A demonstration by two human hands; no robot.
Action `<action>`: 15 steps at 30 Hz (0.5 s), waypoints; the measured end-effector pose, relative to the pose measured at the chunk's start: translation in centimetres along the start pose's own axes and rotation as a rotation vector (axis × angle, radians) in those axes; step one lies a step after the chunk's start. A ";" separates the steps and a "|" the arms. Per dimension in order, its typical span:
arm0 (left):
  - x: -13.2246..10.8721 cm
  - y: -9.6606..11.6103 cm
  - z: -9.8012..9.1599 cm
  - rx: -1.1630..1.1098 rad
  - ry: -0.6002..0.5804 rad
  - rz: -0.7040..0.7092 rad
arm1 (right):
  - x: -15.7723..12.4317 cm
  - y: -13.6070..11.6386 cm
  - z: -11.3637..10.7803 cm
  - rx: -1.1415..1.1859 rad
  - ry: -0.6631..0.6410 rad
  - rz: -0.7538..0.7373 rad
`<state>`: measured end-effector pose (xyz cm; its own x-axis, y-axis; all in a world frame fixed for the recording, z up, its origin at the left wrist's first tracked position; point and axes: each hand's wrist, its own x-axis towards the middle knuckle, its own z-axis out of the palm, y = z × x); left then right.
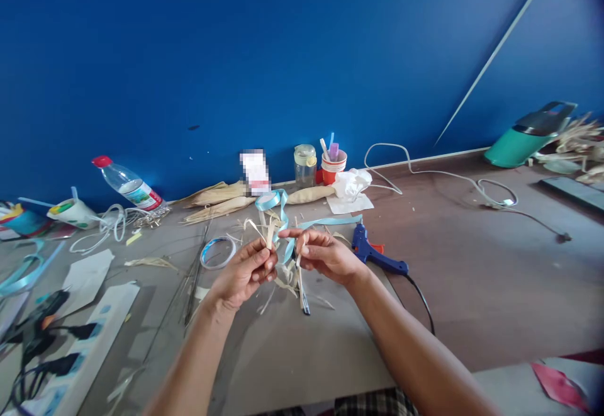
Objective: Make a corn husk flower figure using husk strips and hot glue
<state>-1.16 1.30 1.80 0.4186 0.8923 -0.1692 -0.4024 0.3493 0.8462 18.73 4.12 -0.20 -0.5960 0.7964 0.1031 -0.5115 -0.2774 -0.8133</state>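
My left hand [246, 272] is closed, its thumb and fingers pinching a small bundle of pale dried husk [270, 235] whose loose ends curl upward. Close beside it, my right hand [328, 255] is closed on a thin pale husk strip [299, 258], with the index finger pointing toward the bundle. Light blue ribbon [284, 209] loops just behind both hands. Below them, husk scraps [287, 281] and a slim dark-tipped object [304, 303] lie on the table; I cannot tell what that object is. A blue glue gun [377, 253] rests right of my right hand.
A tape roll [218, 253] and dark thin wires [193, 277] lie left of my hands. Further left are a power strip [94, 340] and a tilted plastic bottle [129, 184]. Along the wall stand a jar [305, 167] and red cups [334, 167]. A green flask [523, 142] lies right.
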 end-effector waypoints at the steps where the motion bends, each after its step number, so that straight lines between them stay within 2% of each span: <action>1: 0.2 0.2 -0.2 -0.002 0.020 0.014 | 0.0 0.0 0.0 0.000 -0.010 0.018; 4: 0.6 0.4 -0.8 -0.006 0.069 0.024 | 0.3 0.3 -0.1 0.015 0.078 -0.022; 7: 0.9 0.0 -0.8 -0.024 0.055 -0.015 | 0.5 0.4 -0.3 0.027 0.162 -0.087; 12: -0.2 -0.3 -0.1 -0.066 -0.084 -0.060 | 0.4 0.2 -0.6 -0.039 0.129 -0.116; 15: -1.7 0.9 -0.4 -0.076 -0.097 -0.016 | 0.5 0.3 -0.8 -0.254 0.150 -0.106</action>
<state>-2.58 0.27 2.62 0.5009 0.8557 -0.1300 -0.4540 0.3877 0.8022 18.78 4.84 -0.79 -0.4404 0.8891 0.1246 -0.3835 -0.0608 -0.9215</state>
